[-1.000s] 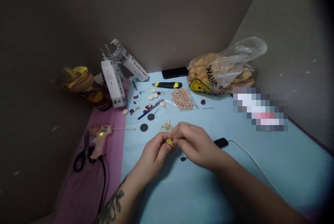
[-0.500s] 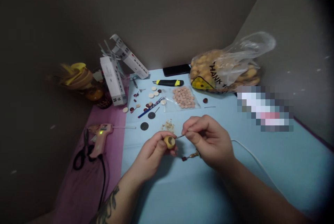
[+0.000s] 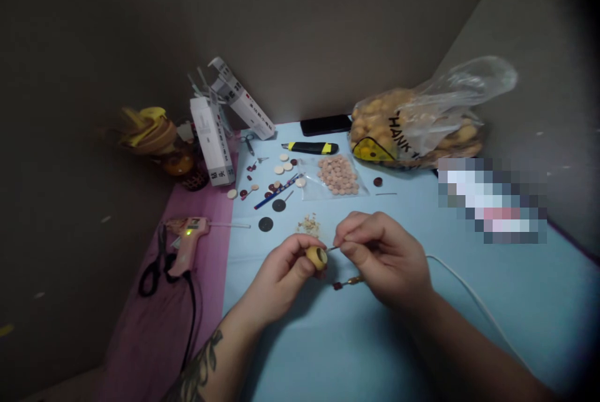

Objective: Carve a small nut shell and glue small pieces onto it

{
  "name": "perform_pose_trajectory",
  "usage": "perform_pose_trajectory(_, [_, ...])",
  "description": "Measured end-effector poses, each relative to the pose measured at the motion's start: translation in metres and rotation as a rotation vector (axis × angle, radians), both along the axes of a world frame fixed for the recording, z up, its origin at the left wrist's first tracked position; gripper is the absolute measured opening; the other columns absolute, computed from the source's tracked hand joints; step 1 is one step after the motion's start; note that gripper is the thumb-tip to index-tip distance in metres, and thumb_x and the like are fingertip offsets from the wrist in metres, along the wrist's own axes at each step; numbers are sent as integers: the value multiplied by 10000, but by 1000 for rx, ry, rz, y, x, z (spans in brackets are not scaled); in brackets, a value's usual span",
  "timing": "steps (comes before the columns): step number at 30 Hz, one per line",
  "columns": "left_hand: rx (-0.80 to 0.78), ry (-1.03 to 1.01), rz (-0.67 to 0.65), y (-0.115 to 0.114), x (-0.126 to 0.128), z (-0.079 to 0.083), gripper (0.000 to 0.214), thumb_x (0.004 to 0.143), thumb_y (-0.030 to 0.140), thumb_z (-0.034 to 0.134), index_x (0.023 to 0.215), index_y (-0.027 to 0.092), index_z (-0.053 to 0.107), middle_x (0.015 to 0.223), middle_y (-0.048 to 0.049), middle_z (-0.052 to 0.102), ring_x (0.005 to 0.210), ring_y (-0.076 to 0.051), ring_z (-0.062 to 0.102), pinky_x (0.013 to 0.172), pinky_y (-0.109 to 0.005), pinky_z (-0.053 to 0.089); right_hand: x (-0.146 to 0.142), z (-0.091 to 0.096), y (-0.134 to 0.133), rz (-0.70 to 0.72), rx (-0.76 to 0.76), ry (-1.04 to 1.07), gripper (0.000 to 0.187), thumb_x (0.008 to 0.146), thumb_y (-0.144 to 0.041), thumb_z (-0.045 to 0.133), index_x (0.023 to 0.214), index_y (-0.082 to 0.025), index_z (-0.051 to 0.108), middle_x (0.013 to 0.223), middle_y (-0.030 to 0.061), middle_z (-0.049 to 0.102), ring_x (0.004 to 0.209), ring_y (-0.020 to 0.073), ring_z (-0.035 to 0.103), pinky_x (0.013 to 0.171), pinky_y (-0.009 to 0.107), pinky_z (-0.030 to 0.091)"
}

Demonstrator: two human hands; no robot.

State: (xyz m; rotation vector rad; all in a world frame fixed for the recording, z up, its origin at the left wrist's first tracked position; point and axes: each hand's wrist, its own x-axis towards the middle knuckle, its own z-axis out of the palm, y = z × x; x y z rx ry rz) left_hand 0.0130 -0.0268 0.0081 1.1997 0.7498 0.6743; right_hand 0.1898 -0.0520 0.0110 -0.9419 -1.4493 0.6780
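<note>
My left hand (image 3: 284, 271) is closed around a small yellow hollowed nut (image 3: 317, 256), its dark opening facing right. My right hand (image 3: 382, 258) pinches a thin metal pick (image 3: 332, 249) whose tip points into that opening. Under my right hand lies a small rotary tool bit with a red tip (image 3: 344, 282). A little heap of pale shavings (image 3: 309, 226) sits on the light blue mat (image 3: 356, 352) just beyond my hands.
A lit pink glue gun (image 3: 186, 246) lies on pink cloth at the left. Behind are white boxes (image 3: 213, 139), a yellow-black utility knife (image 3: 313, 148), a phone (image 3: 325, 124), a bag of round tablets (image 3: 337, 174), scattered discs and a plastic bag of nuts (image 3: 412, 130). A white cable (image 3: 473, 296) runs right.
My hands, pressed together a second ago, drew apart and showed the nut's opening. The pick tip now sits closer to the hole. The view has shifted a little.
</note>
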Motion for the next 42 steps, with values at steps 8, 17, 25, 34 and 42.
perform_pose_trajectory(8, [-8,33,-4,0,-1,-1,406,830,524,590,1005,158,587,811,-21,596,760,-150,568,726,-277,441,0,2,-1,16,19,-24,172,830,-63,586,808,-226,535,783,2,637,690,146,616,606,294,491])
perform_pose_trajectory(17, [-25,3,20,1,1,-1,434,767,548,656,943,159,579,769,-12,583,712,-137,540,688,-267,432,0,0,0,-9,14,-32,175,829,-62,584,814,-230,538,777,1,638,687,149,616,611,304,494])
perform_pose_trajectory(25, [-24,-26,-1,2,0,-4,451,826,545,584,1028,143,599,765,-23,600,714,-149,577,704,-289,450,-1,0,0,-11,18,-21,188,827,-52,588,830,-234,541,792,0,635,697,148,616,614,300,490])
perform_pose_trajectory(34, [-186,-190,-64,3,-5,-11,308,874,388,603,1073,153,595,906,-72,651,701,-123,603,693,-272,458,-2,4,-1,-29,74,0,183,834,-59,583,842,-236,539,774,4,641,683,156,621,612,316,500])
perform_pose_trajectory(42, [-180,-186,-91,3,-5,-7,186,880,302,612,1003,163,599,904,-51,649,686,-96,595,676,-234,447,0,5,-4,-44,111,51,217,829,-30,574,875,-241,553,791,5,638,688,157,609,615,329,483])
